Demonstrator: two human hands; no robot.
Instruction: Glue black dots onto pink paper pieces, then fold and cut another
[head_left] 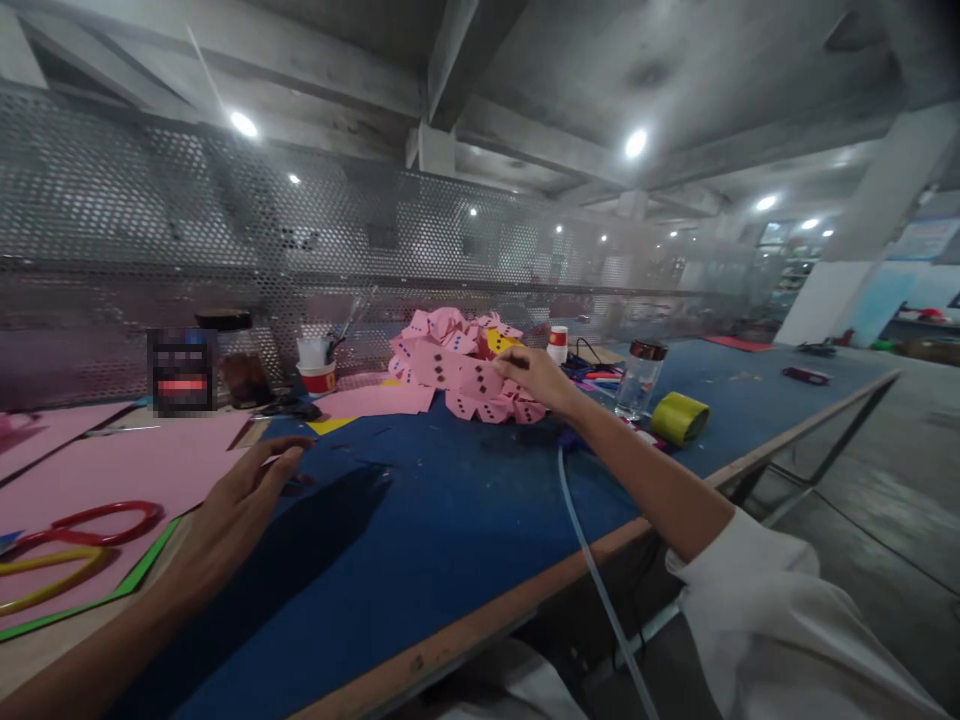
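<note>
My right hand (534,375) is at the pile, its fingers pinching the edge of a pink paper piece (480,378) marked with dark diamond-shaped dots. Beneath and behind it is a heap of similar folded pink paper pieces (429,330), with a bit of yellow paper (501,343) among them. My left hand (259,485) hovers over the left part of the blue tabletop (450,500), fingers stretched out and holding nothing. Close by are pink paper sheets (195,450) and scissors with red and yellow handles (105,525).
A paper cup of tools (316,365) stands before the perforated metal screen (337,240). On the right are a glass jar (639,380), a yellow tape roll (680,418) and several pens (600,378). A clear tube (589,550) hangs over the table's wooden front edge (480,640).
</note>
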